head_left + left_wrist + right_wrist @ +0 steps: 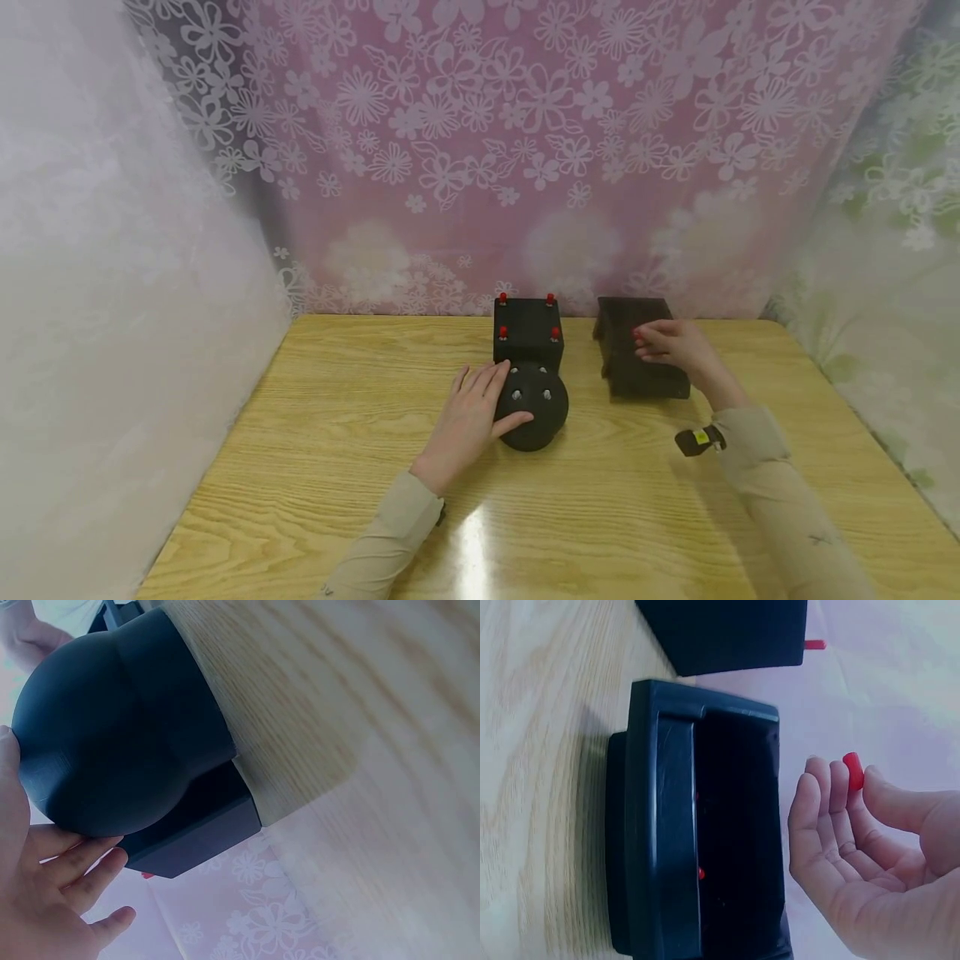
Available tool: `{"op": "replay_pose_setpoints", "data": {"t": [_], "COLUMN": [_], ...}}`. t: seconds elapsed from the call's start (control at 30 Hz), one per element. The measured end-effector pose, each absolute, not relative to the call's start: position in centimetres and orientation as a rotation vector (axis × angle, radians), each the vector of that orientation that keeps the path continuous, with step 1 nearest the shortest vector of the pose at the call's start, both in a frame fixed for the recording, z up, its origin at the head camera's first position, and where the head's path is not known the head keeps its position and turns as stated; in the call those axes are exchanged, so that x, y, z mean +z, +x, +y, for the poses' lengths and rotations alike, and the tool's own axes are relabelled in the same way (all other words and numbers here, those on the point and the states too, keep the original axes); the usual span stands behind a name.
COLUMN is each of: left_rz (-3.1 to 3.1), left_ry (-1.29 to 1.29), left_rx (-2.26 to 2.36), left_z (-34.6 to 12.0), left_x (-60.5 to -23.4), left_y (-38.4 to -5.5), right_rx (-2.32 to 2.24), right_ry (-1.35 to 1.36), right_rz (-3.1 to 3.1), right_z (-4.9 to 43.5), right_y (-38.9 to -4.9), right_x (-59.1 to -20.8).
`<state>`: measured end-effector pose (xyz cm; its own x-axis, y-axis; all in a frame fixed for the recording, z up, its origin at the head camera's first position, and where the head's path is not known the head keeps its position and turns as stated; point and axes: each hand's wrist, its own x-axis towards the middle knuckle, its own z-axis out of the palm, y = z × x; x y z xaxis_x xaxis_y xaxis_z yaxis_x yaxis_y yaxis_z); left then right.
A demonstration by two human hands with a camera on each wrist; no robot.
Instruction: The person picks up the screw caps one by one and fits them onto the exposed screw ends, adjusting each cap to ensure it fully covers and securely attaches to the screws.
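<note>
A black dome-topped block (534, 427) with several bare metal posts on its top stands in front of a black box (528, 318), whose posts carry red caps. My left hand (463, 418) rests on the dome's left side, fingers extended along it and thumb laid across its front. In the left wrist view, fingertips (112, 857) touch the dome's edge. My right hand (678, 346) pinches a small red cap (853, 772) between thumb and fingers, above a black bin (648, 387). In the right wrist view, small red bits show inside the bin.
A light wood table (352, 467) carries everything. Behind it hangs a pink flowered curtain (450, 150), with pale cloth at both sides. A small black wrist camera (696, 441) sits by my right cuff.
</note>
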<state>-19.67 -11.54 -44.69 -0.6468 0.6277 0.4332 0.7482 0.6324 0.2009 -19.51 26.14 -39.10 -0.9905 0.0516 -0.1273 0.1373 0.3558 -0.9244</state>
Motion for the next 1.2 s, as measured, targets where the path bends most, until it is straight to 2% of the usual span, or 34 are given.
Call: {"op": "replay_pose_setpoints", "data": {"t": [0.83, 1.2], "left_rz": [-2.514, -2.545], "left_ry": [-1.111, -1.107], "left_rx": [-0.529, -0.519], "left_z": [-11.5, -11.6], "left_x": [-44.6, -44.6], "left_y": [-19.8, -19.7], "right_rx": [-1.917, -1.853], "right_ry": [0.042, -0.005], "right_rz": [2.398, 2.431], "right_z": [21.0, 17.9], "right_y": [-18.2, -18.4], "right_x": [-38.2, -38.4]}}
